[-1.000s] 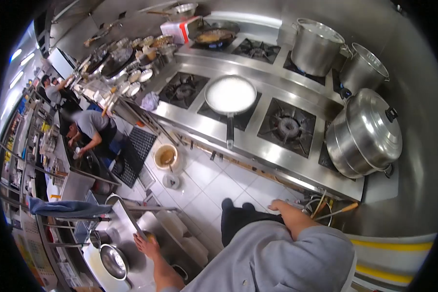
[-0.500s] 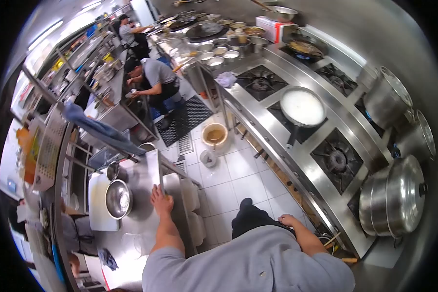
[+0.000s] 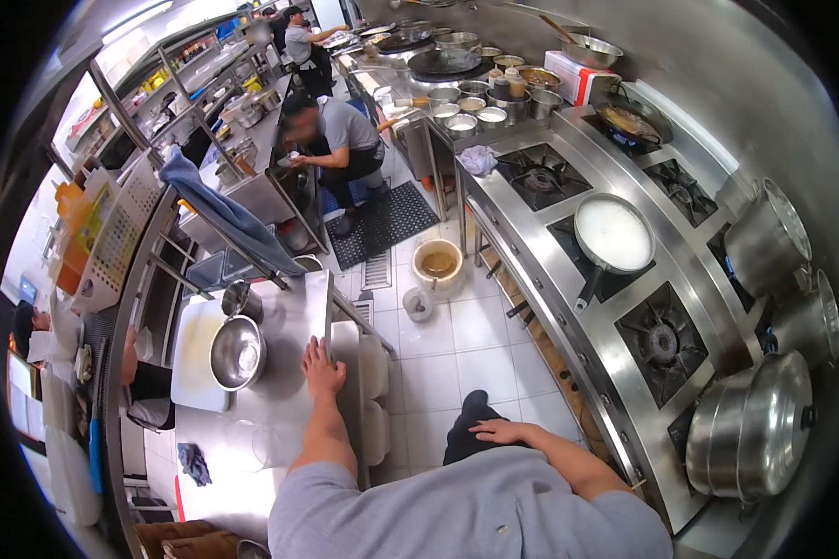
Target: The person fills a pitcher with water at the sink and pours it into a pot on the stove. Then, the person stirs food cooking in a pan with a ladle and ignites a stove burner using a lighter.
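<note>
My left hand [image 3: 323, 368] rests on the steel worktable [image 3: 294, 321] by its edge, fingers spread and holding nothing. A steel bowl [image 3: 238, 352] sits left of it on a white cutting board [image 3: 196, 373], with a small steel pot [image 3: 241, 300] behind. Nearer to me are a clear container [image 3: 250, 444] and a dark crumpled cloth [image 3: 193, 463]. My right hand [image 3: 497, 430] lies flat over my dark trousers [image 3: 475, 443] at the front of my body, empty, its fingers stretched out.
On the stove [image 3: 573, 303] to my right stand a pan of white liquid [image 3: 615, 231], a large lidded pot [image 3: 746, 429] and other pots. A bucket of brownish liquid [image 3: 437, 265] and a small container [image 3: 419, 304] are on the floor. A co-worker [image 3: 345, 140] crouches beyond the black mat [image 3: 382, 224].
My right hand has moved from beside my hip across to the front of my trousers. My left hand stays on the table. The camera view has shifted; the crouching co-worker's head is raised more.
</note>
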Demonstrator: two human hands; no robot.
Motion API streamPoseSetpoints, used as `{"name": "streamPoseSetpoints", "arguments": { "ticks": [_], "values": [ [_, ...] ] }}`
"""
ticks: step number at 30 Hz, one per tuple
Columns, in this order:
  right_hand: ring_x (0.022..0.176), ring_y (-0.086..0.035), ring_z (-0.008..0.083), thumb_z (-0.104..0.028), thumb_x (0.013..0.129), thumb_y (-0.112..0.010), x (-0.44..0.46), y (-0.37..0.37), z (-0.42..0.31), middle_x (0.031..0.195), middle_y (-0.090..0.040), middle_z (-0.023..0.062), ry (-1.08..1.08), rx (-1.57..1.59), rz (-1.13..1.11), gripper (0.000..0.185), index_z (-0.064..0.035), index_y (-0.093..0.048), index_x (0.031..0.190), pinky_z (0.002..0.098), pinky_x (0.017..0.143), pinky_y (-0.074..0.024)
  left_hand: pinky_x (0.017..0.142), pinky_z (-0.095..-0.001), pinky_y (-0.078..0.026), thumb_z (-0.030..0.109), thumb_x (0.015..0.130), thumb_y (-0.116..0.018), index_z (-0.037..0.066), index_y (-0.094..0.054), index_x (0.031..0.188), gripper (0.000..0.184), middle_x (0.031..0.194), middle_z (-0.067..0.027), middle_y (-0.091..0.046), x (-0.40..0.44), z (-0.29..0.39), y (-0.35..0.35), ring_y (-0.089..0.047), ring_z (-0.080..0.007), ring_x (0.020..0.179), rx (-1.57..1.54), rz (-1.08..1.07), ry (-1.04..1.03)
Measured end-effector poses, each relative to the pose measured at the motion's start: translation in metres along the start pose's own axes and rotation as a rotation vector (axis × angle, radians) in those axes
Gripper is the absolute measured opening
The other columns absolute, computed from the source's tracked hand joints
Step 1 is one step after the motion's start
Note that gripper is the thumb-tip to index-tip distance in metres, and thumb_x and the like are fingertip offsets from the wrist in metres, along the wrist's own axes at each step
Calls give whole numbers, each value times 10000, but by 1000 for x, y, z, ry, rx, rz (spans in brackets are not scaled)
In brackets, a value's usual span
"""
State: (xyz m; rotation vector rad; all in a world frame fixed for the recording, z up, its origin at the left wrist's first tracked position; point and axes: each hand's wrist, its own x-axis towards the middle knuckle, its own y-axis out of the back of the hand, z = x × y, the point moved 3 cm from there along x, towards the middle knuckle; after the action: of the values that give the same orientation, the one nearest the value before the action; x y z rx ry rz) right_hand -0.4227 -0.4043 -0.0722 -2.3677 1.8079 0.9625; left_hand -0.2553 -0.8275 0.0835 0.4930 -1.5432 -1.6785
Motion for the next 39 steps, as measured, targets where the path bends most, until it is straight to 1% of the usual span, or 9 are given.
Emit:
{"name": "streamPoseSetpoints", "arguments": {
  "ticks": [7,13,23,26,28,34,36,37,39],
  "values": [
    [1326,-408,332,-478,964,-427,-9,18,-13,1437,-442,134,-168,101,51,540,-152,-458,1393,413,1112,-310,1134,-496,-218,263,743,-595,110,-346,1421,738,1508,-116,-297,-3,-2,-4,-279,-319,1388,12,-24,13],
    [1290,-451,321,-480,934,-490,-18,26,-7,1391,-500,121,-236,23,42,507,-224,-489,1372,400,1092,-337,1120,-488,-233,267,742,-596,127,-352,1421,734,1509,-117,-298,0,-2,-4,-296,-309,1375,42,-28,19],
    [1226,-516,264,-433,930,-514,-11,32,16,1311,-577,94,-288,96,90,443,-177,-581,1286,368,1049,-384,1113,-472,-241,247,734,-640,143,-353,1417,748,1502,-112,-304,-1,-1,-4,-296,-308,1372,37,6,5],
    [1128,-589,279,-419,916,-524,-16,34,35,1187,-652,98,-298,275,232,411,-152,-640,1206,371,996,-433,1113,-475,-241,253,738,-619,129,-350,1418,742,1504,-119,-303,-2,0,-2,-295,-315,1372,41,1,6],
    [1023,-642,295,-400,888,-543,-31,42,49,1055,-696,109,-470,245,482,381,-128,-684,1114,381,927,-481,1113,-477,-242,261,742,-601,115,-352,1419,735,1506,-125,-303,-1,0,-2,-295,-323,1373,43,-9,11],
    [941,-661,309,-360,851,-541,-67,-15,167,990,-706,116,-656,-227,312,371,-94,-685,1065,404,796,-536,1112,-479,-244,260,740,-605,108,-352,1416,737,1511,-128,-296,2,-2,-5,-302,-332,1372,41,11,11],
    [865,-668,295,-352,850,-541,-97,-20,164,940,-706,109,-897,53,146,359,-90,-678,1053,426,677,-555,1115,-482,-239,272,751,-610,107,-346,1423,741,1515,-128,-292,2,-7,-8,-290,-329,1382,13,-10,8],
    [865,-668,295,-352,850,-541,-106,-17,157,940,-706,109,-887,10,98,359,-90,-678,1053,426,677,-555,1123,-480,-231,286,762,-607,113,-339,1430,741,1518,-126,-290,2,-5,-7,-280,-321,1389,19,-44,22],
    [761,-662,247,-343,869,-540,-114,-8,146,897,-691,106,-967,213,219,340,-85,-648,1062,398,555,-531,1139,-474,-211,311,781,-594,128,-327,1444,737,1525,-119,-279,4,-8,-3,-262,-303,1404,32,-74,67]
  ]
}}
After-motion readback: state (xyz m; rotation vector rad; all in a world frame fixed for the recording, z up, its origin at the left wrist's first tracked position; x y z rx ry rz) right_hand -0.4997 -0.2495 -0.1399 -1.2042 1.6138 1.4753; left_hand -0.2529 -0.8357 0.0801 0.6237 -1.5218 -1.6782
